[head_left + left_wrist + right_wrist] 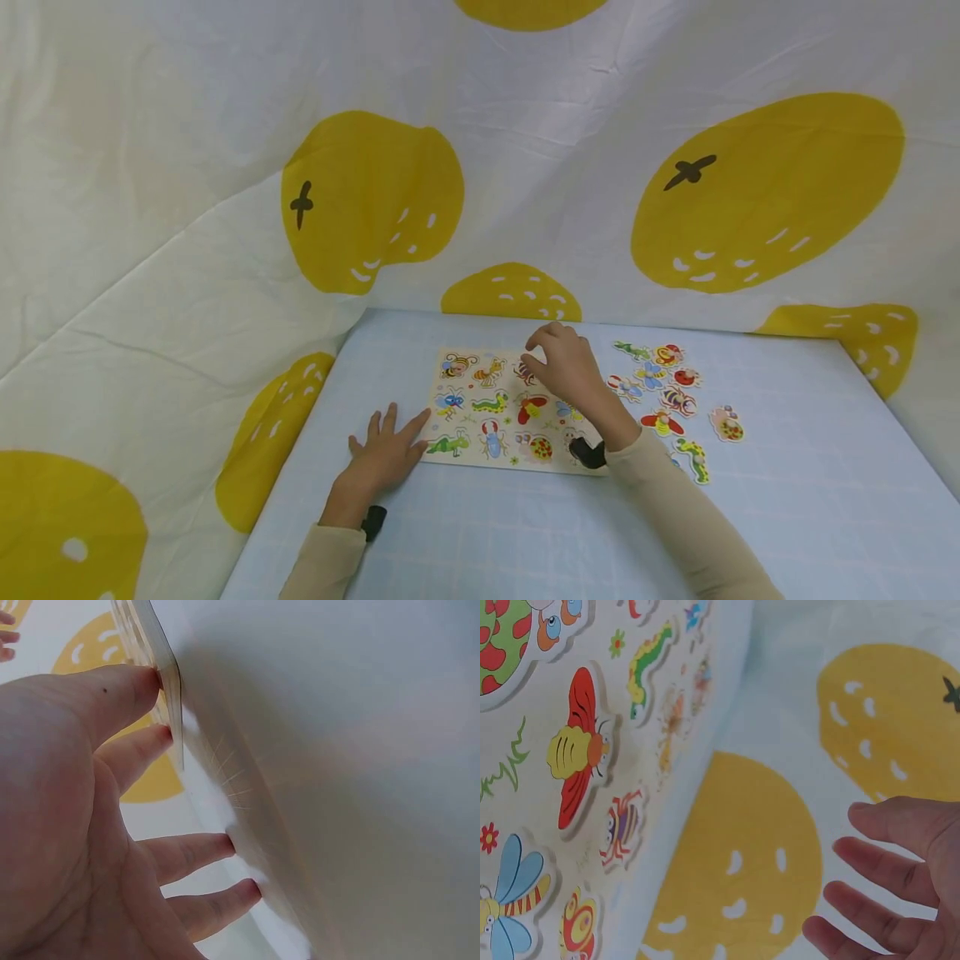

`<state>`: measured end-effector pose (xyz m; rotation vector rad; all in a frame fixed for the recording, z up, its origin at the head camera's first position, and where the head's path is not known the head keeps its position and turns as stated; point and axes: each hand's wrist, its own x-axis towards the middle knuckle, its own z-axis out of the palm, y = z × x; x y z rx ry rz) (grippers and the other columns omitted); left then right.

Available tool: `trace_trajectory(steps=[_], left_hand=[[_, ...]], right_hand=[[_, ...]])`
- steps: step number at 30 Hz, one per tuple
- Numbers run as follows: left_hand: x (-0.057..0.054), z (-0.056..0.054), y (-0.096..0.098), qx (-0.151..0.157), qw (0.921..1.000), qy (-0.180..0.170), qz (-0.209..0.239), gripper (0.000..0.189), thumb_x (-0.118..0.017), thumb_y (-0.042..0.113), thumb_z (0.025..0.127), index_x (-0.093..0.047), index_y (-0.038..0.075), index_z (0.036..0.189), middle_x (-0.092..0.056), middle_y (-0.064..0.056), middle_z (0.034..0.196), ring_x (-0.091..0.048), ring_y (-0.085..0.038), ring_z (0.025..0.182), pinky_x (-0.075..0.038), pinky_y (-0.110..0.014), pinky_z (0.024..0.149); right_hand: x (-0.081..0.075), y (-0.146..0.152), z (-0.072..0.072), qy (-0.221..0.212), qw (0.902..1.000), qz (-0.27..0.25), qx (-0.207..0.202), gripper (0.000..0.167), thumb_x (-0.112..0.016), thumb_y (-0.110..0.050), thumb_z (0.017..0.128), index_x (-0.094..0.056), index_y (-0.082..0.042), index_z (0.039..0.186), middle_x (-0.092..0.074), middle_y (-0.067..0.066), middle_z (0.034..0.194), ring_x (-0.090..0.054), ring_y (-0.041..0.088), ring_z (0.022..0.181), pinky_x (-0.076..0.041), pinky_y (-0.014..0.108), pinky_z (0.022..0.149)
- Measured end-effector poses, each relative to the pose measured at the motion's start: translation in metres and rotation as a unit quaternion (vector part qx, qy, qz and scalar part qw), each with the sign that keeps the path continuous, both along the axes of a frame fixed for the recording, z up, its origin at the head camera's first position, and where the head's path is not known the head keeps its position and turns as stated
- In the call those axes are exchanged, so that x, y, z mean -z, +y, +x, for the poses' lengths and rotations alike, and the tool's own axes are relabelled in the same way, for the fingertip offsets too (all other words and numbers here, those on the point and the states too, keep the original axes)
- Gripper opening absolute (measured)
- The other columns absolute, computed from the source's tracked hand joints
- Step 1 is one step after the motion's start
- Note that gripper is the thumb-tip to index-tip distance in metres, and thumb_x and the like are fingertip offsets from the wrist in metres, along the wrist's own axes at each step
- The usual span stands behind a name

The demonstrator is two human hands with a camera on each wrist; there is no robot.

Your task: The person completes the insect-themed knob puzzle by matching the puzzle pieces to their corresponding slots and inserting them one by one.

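Thumb and index fingertip of the left hand (382,460) touching the left edge of the insect board (512,392), fingers straight and spread, the other two visible fingertips down on the cloth; nothing gripped. Above the board's far side, clear of the surface, the right hand (566,362), loosely bent and empty, thumb apart from the fingers in the right wrist view.

Flat on the pale blue cloth (525,542), between the arms: the board, with rows of insect figures, partly hidden by the right hand and forearm. Just right of it, a close cluster of loose pieces, among them a grasshopper (632,350), a dragonfly (650,375), a ladybird (686,377) and a caterpillar (697,461). Slightly apart, a spotted snail-like piece (727,425).

Step in hand, as judged from this: likely between pieces, left hand steadying the board. Called for next, probably: a light pinch on the rim of one loose piece, without nudging close neighbours, then a turn to match a figure. Farther out, a white backdrop (540,192) with yellow fruit.
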<state>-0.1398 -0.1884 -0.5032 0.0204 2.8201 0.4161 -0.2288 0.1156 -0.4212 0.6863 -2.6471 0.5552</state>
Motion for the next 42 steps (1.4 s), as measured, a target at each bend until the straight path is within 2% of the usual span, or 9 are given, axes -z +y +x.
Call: trace_trajectory(steps=[5,15,20,31,36,42], left_hand=[[-0.002,0.001,0.000,0.000,1.0000,0.002,0.002,0.058,-0.056,0.039,0.102,-0.036,0.031,0.156,-0.013,-0.027,0.162,-0.006,-0.055,0.145,-0.007,-0.083,0.101],[-0.004,0.002,-0.001,0.002,1.0000,0.002,0.003,0.058,-0.055,0.039,0.102,-0.036,0.031,0.157,-0.013,-0.027,0.162,-0.007,-0.055,0.145,-0.007,-0.083,0.101],[-0.005,0.002,0.000,0.002,1.0000,0.004,0.007,0.058,-0.056,0.038,0.102,-0.037,0.031,0.156,-0.013,-0.027,0.162,-0.007,-0.055,0.145,-0.007,-0.083,0.101],[-0.005,0.002,0.001,0.002,0.9999,0.004,0.010,0.058,-0.056,0.038,0.102,-0.036,0.031,0.156,-0.013,-0.027,0.162,-0.006,-0.054,0.145,-0.007,-0.083,0.101],[-0.004,0.003,0.000,0.002,0.9999,0.005,0.009,0.058,-0.055,0.038,0.102,-0.036,0.031,0.157,-0.013,-0.027,0.162,-0.006,-0.055,0.145,-0.007,-0.083,0.101],[-0.002,0.003,-0.001,0.004,0.9999,0.004,0.009,0.058,-0.055,0.038,0.102,-0.036,0.031,0.157,-0.013,-0.027,0.162,-0.006,-0.054,0.145,-0.006,-0.083,0.101]], right_hand=[[-0.005,0.010,0.008,0.006,0.9999,-0.014,0.007,0.016,-0.080,-0.021,0.087,-0.074,-0.008,0.095,-0.067,0.012,0.110,-0.062,0.034,0.099,-0.051,0.052,0.075],[-0.002,0.033,0.016,-0.042,0.9979,-0.040,0.028,0.017,-0.078,-0.021,0.089,-0.074,-0.006,0.096,-0.065,0.014,0.114,-0.060,0.033,0.104,-0.050,0.049,0.084],[0.000,0.047,0.020,-0.050,0.9967,-0.055,0.034,0.016,-0.078,-0.018,0.088,-0.074,-0.004,0.095,-0.065,0.015,0.112,-0.061,0.034,0.103,-0.050,0.050,0.085],[0.011,0.082,0.024,-0.050,0.9952,-0.051,0.067,0.014,-0.078,-0.015,0.088,-0.073,-0.003,0.094,-0.066,0.019,0.111,-0.060,0.039,0.107,-0.050,0.055,0.087],[0.016,0.097,0.026,-0.065,0.9926,-0.057,0.085,0.013,-0.077,-0.015,0.089,-0.073,-0.003,0.094,-0.065,0.021,0.115,-0.058,0.041,0.112,-0.049,0.057,0.091],[0.022,0.116,0.031,-0.069,0.9907,-0.059,0.101,0.015,-0.077,-0.015,0.088,-0.072,-0.002,0.095,-0.064,0.023,0.115,-0.057,0.043,0.112,-0.048,0.060,0.089]])
